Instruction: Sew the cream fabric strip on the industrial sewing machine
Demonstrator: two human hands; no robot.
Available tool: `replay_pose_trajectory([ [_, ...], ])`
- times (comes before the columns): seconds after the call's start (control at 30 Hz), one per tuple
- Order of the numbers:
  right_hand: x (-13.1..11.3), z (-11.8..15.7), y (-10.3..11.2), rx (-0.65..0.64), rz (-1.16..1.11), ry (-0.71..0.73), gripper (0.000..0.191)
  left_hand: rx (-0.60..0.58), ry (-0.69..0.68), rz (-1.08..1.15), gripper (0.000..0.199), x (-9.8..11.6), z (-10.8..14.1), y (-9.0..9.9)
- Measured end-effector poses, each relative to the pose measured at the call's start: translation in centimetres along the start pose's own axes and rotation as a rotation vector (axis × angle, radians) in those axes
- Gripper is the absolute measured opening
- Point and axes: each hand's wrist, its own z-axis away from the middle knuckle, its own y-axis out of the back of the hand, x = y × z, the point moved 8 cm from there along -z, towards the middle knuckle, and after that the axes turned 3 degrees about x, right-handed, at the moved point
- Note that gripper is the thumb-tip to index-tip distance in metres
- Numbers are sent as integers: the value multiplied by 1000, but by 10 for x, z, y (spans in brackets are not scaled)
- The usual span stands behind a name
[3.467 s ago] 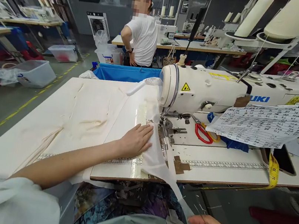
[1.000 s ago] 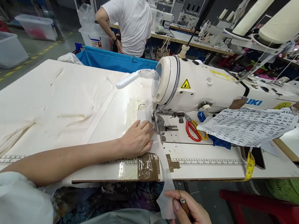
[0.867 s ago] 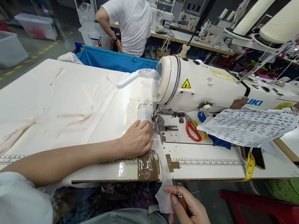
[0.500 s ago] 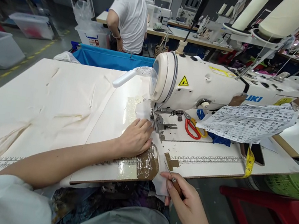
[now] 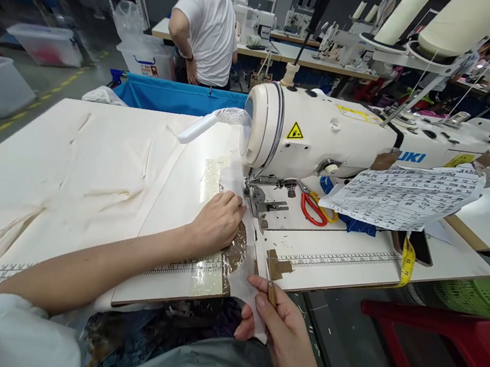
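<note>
A: Feed is live at my desk. Leftmost entry?

B: I log cream cloth [image 5: 114, 149] spread on the table [image 5: 183, 196], left of the fingers of the left hand [image 5: 217, 223]. A blue bin [image 5: 177, 97] stands beyond them, well apart.

A: State of those fingers?

B: Bent, close together, resting on the white strip [image 5: 241, 276]. Thumb tip hidden; I cannot tell whether they pinch it.

A: Course of the strip?

B: From under the left fingers toward me, over the table's near edge, to the right hand [image 5: 283, 327]. The machine [image 5: 311, 137] sits just beyond and right of the left fingertips.

A: Right fingers?

B: I record them closed around the wooden handle of an awl [image 5: 272, 294], its thin shaft pointing away from me. The strip also lies in these fingers, its end showing below them.

A: Further right?

B: Scissors [image 5: 314, 221] beyond the right fingers; then a written sheet [image 5: 402, 195], with a yellow tape [image 5: 407, 263] hanging below it. A red stool [image 5: 477, 341] stands right of the fingers, well apart.
</note>
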Motion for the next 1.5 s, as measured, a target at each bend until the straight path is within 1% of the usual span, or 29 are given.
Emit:
replay_pose_trajectory([
  [0.07,6,4,-4,-7,-10,-11,57,3,-7,11,30,-1,3,-1],
  [0.13,6,6,-1,4,41,38,54,11,-5,22,31,-1,4,-3],
  [0.23,1,7,11,59,165,173,50,18,-3,41,31,-1,2,-4],
  [0.3,-3,7,18,74,230,235,47,12,0,44,31,-1,0,-4],
  [0.37,-7,7,20,72,282,260,44,7,9,46,31,-2,-1,-5],
  [0.57,-21,4,18,61,374,331,44,8,51,46,34,-13,-7,-11],
  [0.7,-18,1,18,47,398,311,43,8,63,52,38,-18,-8,-11],
  [0.77,-17,0,20,67,389,294,42,21,58,42,41,-17,-6,-9],
  [0.87,-18,0,21,86,378,284,43,39,34,33,42,-11,-3,-6],
  [0.97,-16,-3,18,30,398,263,46,49,7,32,41,-3,0,-4],
  [1.07,-16,-6,17,7,399,239,51,49,-15,26,40,3,1,-3],
  [1.2,-19,-11,17,39,399,206,58,23,-22,26,40,6,2,-4],
  [1.37,-26,-17,7,15,410,219,64,25,-39,15,40,10,2,-3],
  [1.5,-34,-21,0,65,361,252,66,36,-47,15,41,10,2,-2],
])
